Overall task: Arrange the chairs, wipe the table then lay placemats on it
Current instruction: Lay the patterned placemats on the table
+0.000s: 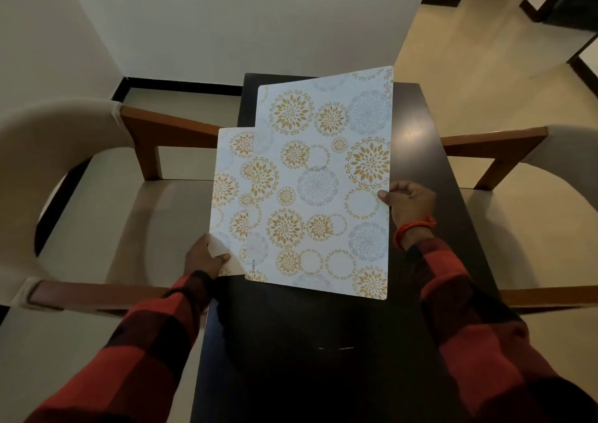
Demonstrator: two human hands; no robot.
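Two white placemats with gold and grey flower circles overlap above a narrow dark table [417, 151]. The upper placemat [326, 176] is the larger part in view, and my right hand [409, 206] pinches its right edge. The lower placemat [226, 176] sticks out to the left from under it, and my left hand [205, 256] grips its near left corner. Whether the mats rest on the table or hang just above it is unclear. An upholstered chair [106, 222] with wooden arms stands on the left of the table, and a second chair [530, 215] stands on the right.
A white wall with a black skirting [181, 84] runs behind the far end of the table. Beige tiled floor [479, 67] opens up at the back right. The near half of the dark tabletop lies between my red-and-black checked sleeves.
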